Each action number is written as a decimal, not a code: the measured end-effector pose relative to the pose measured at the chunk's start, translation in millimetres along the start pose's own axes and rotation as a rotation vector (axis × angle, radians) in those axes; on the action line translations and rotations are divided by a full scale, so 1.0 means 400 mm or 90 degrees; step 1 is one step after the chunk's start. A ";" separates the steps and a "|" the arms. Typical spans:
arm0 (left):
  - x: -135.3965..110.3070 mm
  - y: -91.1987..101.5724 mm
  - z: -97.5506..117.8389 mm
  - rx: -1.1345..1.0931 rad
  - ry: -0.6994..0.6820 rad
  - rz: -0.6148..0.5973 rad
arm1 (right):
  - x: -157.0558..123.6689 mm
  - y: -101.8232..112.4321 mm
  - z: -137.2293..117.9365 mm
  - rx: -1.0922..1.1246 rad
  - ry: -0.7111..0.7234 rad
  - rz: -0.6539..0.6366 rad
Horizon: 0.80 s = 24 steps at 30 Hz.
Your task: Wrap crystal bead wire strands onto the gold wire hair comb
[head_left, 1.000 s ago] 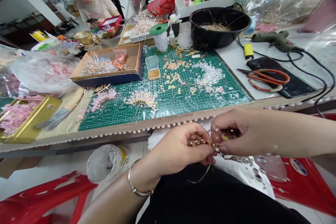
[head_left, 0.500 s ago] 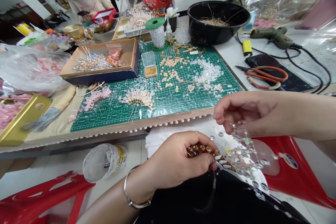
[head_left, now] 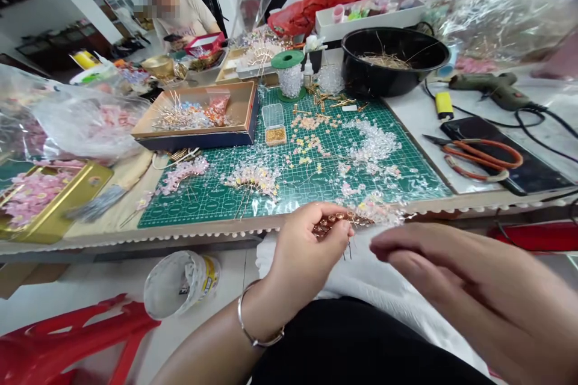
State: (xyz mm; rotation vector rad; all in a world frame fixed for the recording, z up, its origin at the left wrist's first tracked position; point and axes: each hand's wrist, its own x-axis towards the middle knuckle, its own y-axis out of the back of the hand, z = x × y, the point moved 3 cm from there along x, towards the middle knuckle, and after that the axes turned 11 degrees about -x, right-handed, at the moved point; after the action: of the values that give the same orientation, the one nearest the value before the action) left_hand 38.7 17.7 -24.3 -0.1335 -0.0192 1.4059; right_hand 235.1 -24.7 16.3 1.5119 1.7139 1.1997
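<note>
My left hand (head_left: 307, 246) is closed, its thumb and fingers pinching the coppery-gold end of a beaded hair ornament (head_left: 374, 210). Clear beads and small pink and yellow flowers cover the ornament's other end, which extends right over the front edge of the table. Thin dark wires or prongs hang below my fingertips. My right hand (head_left: 451, 277), smeared by motion, is just below and right of the ornament, apart from it. Its fingers look stretched out, and nothing shows in them. Behind, on the green cutting mat (head_left: 212, 204), lie loose clear beads (head_left: 372, 141) and another flowered hair ornament (head_left: 253, 180).
A bead spool (head_left: 289, 78), a small box of gold beads (head_left: 275, 135) and a cardboard box (head_left: 194, 138) stand around the mat. Orange-handled pliers (head_left: 483, 156), a phone (head_left: 533, 168), a glue gun (head_left: 492, 87) and a black basin (head_left: 392, 78) are at right. Another person sits behind.
My left hand has lifted the hair ornament up to the table's edge. My right hand has come away from its beads, moving down and toward me. The view has shifted too.
</note>
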 end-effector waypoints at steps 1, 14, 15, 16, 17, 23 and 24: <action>0.001 -0.001 0.006 0.066 -0.054 0.014 | 0.003 -0.032 -0.022 0.001 -0.019 -0.008; -0.008 0.003 0.011 0.329 -0.421 0.055 | 0.049 -0.158 -0.031 0.316 -0.223 -0.149; -0.009 0.004 0.011 0.328 -0.423 0.056 | 0.048 -0.159 -0.031 0.331 -0.231 -0.158; -0.009 0.005 0.011 0.327 -0.422 0.057 | 0.047 -0.159 -0.032 0.365 -0.241 -0.169; -0.010 0.007 0.011 0.325 -0.418 0.058 | 0.045 -0.159 -0.034 0.422 -0.250 -0.178; -0.017 0.014 0.033 0.311 -0.377 0.086 | 0.034 -0.152 -0.075 0.872 -0.247 -0.257; -0.018 0.015 0.038 0.308 -0.373 0.091 | 0.030 -0.152 -0.081 0.913 -0.245 -0.276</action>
State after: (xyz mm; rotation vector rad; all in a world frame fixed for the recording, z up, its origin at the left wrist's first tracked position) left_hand 30.3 12.8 -9.3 0.6905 -0.1547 1.5120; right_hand 176.1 -19.5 -20.9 1.6462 2.4893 -0.7568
